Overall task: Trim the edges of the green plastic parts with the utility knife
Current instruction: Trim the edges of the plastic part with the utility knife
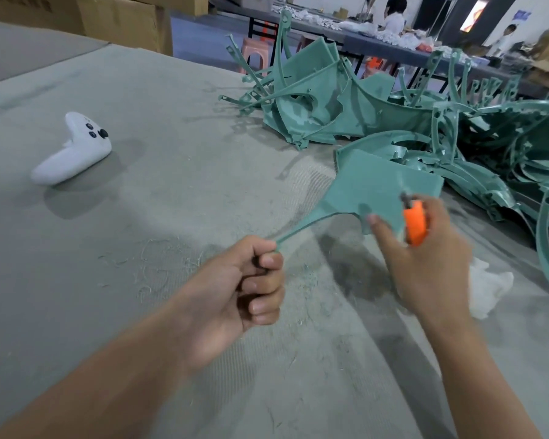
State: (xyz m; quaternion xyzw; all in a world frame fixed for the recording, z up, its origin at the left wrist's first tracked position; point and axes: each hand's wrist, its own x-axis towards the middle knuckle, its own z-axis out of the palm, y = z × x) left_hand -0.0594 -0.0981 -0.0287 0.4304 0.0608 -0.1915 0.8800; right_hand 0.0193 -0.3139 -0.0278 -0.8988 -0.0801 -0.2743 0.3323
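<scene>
My left hand (251,280) is fisted round the thin stem of a green part (371,191), a flat matte panel tapering into that strip, held above the table (140,223). My right hand (425,258) grips the orange knife (415,223) at the panel's near edge, forefinger out; the blade is blurred.

There is only the one camera, worn on the person's head, looking forward and down across the grey cloth-covered table (146,223). It sits near: both bare forearms run up from the bottom edge to the left hand (235,286) and right hand (425,261) at mid-frame. The wide lens tilts the scene and takes in the long dark tables (371,45) far across the room.
</scene>
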